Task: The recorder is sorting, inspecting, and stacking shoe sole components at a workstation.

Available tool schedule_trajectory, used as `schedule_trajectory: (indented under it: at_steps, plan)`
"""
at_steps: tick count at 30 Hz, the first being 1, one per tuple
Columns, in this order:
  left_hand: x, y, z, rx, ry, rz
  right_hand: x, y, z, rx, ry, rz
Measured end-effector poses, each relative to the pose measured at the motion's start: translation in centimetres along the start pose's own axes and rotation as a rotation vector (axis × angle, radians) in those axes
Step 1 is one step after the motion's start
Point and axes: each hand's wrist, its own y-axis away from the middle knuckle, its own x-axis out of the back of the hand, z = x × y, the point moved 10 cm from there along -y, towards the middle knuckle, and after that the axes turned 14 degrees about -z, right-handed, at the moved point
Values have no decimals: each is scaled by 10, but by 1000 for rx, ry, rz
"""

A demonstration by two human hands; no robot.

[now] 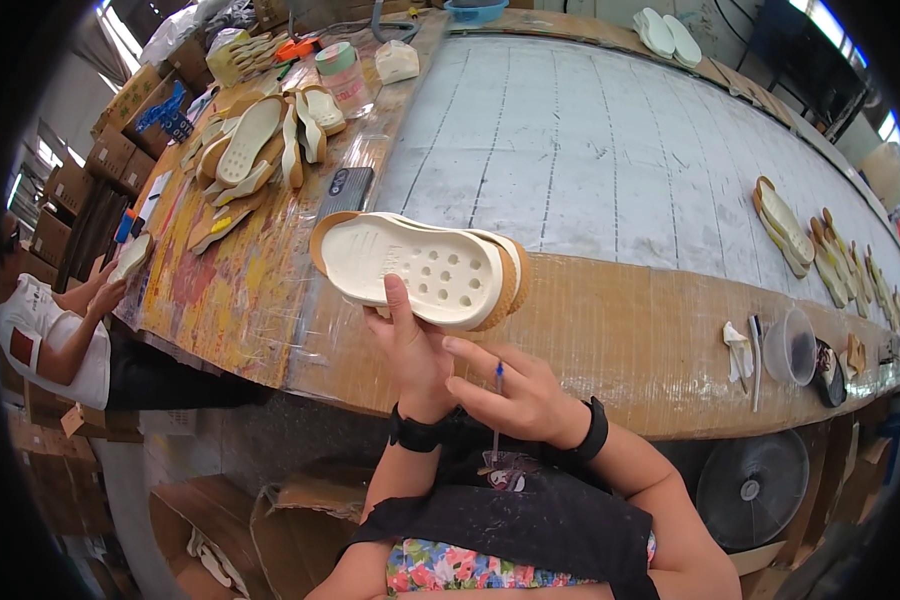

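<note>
A stacked pair of cream shoe soles with tan outer bottoms is gripped in my left hand. The thumb presses on the top sole, which has rows of round holes at its wider end; the other fingers are hidden beneath. Just below and to the right, my right hand has its fingers curled around a slim pen with a blue tip pointing up. That hand is close to my left wrist, and its fingertips sit just under the soles. Both hands are over the near edge of the cardboard-covered table.
More soles lie heaped at the left and in a row at the right. A phone, a jar and a clear plastic tub are on the table. At far left, a person holds a sole. Below stands a fan.
</note>
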Motion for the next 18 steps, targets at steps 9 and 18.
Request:
schedule_trajectory:
  at_steps: [9, 18]
  plan:
    - [4, 1, -5, 28, -80, 6, -16, 29, 15, -35, 39, -113]
    - [12, 16, -11, 308, 178, -97, 51, 83, 128, -713, 334, 12]
